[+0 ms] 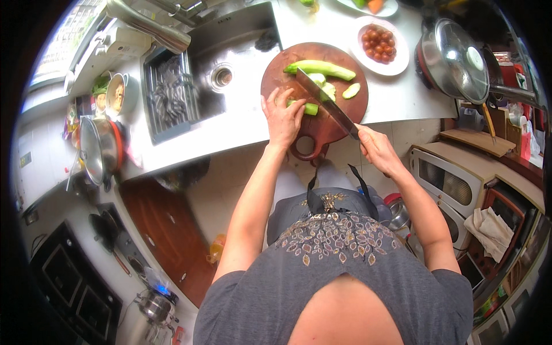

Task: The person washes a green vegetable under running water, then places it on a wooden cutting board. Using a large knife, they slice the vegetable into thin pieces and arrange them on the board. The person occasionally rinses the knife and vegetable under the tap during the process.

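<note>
My left hand [282, 116] presses a short length of pale green, peeled vegetable [310, 108] onto the round wooden cutting board [276, 73]. In my right hand [376, 146] is the handle of a kitchen cleaver [325, 101], its blade slanting across the board just right of that piece. Beyond the blade lie cut slices [328, 90] and a long uncut length of the vegetable [325, 69]. One flat slice [351, 91] sits apart toward the board's right side. The blade partly hides the slices.
A white plate of cherry tomatoes [379, 45] stands right of the board, with a lidded pan [459, 60] beyond. At left is a steel sink [235, 51] with a drying rack [170, 95]. The board's handle [317, 151] overhangs the counter's front edge.
</note>
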Available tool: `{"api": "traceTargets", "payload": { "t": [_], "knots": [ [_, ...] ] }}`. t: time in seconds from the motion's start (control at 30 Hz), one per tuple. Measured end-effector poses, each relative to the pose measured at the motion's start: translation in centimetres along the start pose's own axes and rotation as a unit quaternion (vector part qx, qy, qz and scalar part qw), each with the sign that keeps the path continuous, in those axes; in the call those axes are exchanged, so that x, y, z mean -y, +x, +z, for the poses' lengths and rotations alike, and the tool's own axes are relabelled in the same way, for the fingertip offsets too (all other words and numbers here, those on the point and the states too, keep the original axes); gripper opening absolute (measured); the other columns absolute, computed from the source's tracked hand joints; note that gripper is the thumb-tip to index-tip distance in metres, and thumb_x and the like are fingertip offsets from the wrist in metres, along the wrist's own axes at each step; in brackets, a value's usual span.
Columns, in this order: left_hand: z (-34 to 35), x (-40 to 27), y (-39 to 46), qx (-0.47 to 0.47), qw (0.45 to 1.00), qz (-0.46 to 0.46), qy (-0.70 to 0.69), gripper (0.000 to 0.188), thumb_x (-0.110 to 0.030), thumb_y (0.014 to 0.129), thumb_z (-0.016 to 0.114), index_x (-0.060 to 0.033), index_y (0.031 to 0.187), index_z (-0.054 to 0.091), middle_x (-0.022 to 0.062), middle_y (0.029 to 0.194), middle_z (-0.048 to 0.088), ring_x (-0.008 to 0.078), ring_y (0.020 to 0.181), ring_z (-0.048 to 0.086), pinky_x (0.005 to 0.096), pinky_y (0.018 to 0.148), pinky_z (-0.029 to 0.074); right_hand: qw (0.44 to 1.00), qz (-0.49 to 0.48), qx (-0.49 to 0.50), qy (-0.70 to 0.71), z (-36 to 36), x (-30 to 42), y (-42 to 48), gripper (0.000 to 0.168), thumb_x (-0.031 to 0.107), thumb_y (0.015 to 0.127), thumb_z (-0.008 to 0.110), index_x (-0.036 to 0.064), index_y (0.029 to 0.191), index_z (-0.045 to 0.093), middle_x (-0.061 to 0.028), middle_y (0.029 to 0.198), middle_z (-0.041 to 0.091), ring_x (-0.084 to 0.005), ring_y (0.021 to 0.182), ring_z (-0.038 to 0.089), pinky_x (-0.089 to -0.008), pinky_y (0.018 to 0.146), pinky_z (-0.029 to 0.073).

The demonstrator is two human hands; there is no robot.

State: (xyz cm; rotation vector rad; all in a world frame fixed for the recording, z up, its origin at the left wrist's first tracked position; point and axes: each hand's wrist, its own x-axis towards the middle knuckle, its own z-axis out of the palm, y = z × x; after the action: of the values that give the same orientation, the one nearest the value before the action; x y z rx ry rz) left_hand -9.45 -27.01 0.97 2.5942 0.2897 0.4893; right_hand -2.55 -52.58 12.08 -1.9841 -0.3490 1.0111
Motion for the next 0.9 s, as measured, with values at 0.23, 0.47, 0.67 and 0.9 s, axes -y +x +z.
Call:
{"api": "traceTargets", "payload": {
  "t": [0.23, 0.47, 0.67, 0.9],
  "knots": [
    [-0.2, -0.1, -0.2, -0.011, 1.0, 0.016, 0.01, 0.014, -0.015, 0.077, 0.075, -0.014, 0.091, 0.074, 0.0053, 0.108, 0.062, 0.0291, 0.105, 0.054, 0.0457, 0.093, 0.039, 0.985, -0.073, -0.011, -0.155, 0.5, 1.5, -1.0, 0.04, 0.032, 0.104, 0.049, 0.011, 0.135, 0.061, -0.0156, 0.127, 0.066, -0.0382, 0.116, 0.062, -0.0449, 0.096, 0.05],
    [0.1, -0.3, -0.3, -0.019, 0.999, 0.013, 0.022, 0.02, -0.011, 0.076, 0.073, -0.0123, 0.096, 0.072, 0.0074, 0.104, 0.062, 0.03, 0.101, 0.055, 0.0463, 0.09, 0.04, 0.981, -0.046, -0.011, -0.186, 1.6, 1.7, 0.5, 0.041, 0.031, 0.106, 0.046, 0.006, 0.135, 0.06, -0.0179, 0.129, 0.065, -0.0378, 0.119, 0.061, -0.0438, 0.1, 0.048],
    [-0.3, -0.2, -0.6, -0.02, 1.0, -0.001, 0.009, 0.018, -0.011, 0.077, 0.072, -0.0116, 0.095, 0.072, 0.0069, 0.101, 0.063, 0.0307, 0.099, 0.055, 0.046, 0.09, 0.04, 0.982, -0.067, 0.015, -0.175, 1.7, 2.6, -0.1, 0.042, 0.032, 0.106, 0.046, 0.007, 0.136, 0.06, -0.0175, 0.129, 0.065, -0.0379, 0.119, 0.061, -0.0439, 0.099, 0.049],
    [-0.1, 0.3, -0.6, -0.004, 1.0, 0.006, 0.007, 0.022, -0.011, 0.077, 0.071, -0.0123, 0.099, 0.071, 0.0072, 0.107, 0.062, 0.0307, 0.101, 0.055, 0.046, 0.091, 0.04, 0.981, -0.07, -0.02, -0.182, 2.5, 2.0, 0.2, 0.042, 0.035, 0.104, 0.047, 0.01, 0.135, 0.061, -0.019, 0.119, 0.069, -0.0411, 0.108, 0.064, -0.0474, 0.089, 0.051]
  ]
}}
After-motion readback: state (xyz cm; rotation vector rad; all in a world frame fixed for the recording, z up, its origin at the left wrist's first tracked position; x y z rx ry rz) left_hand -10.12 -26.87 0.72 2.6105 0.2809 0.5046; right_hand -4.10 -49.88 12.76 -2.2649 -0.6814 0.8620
